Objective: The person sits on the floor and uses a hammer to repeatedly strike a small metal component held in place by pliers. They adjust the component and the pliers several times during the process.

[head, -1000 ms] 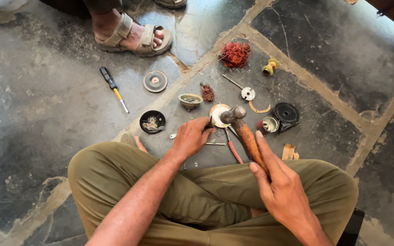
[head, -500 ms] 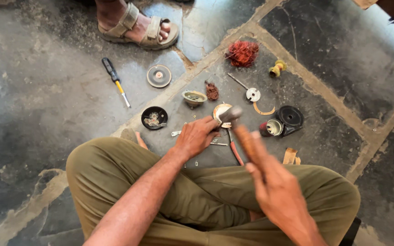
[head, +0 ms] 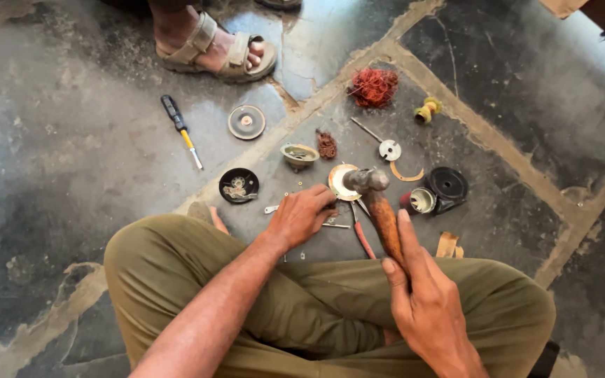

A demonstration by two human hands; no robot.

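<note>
I sit cross-legged on a stone floor. My right hand point(head: 425, 297) grips the wooden handle of a hammer point(head: 376, 203), whose metal head rests just over a round brass-coloured disc point(head: 339, 183) on the floor. My left hand point(head: 302, 215) lies palm down beside that disc, fingertips touching its near edge and steadying it. Under my left hand lie small metal bits and a red-handled tool point(head: 363, 238).
Parts lie scattered ahead: a black dish point(head: 238, 185), a grey round disc point(head: 246, 122), a screwdriver point(head: 182, 130), a small metal cup point(head: 300, 154), a red wire tangle point(head: 374, 87), a black round part point(head: 447, 185), a yellow spool point(head: 427, 109). Another person's sandalled foot point(head: 211, 45) stands at the far edge.
The hammer has come down from a raised, blurred swing onto the disc. My left hand stays by the disc.
</note>
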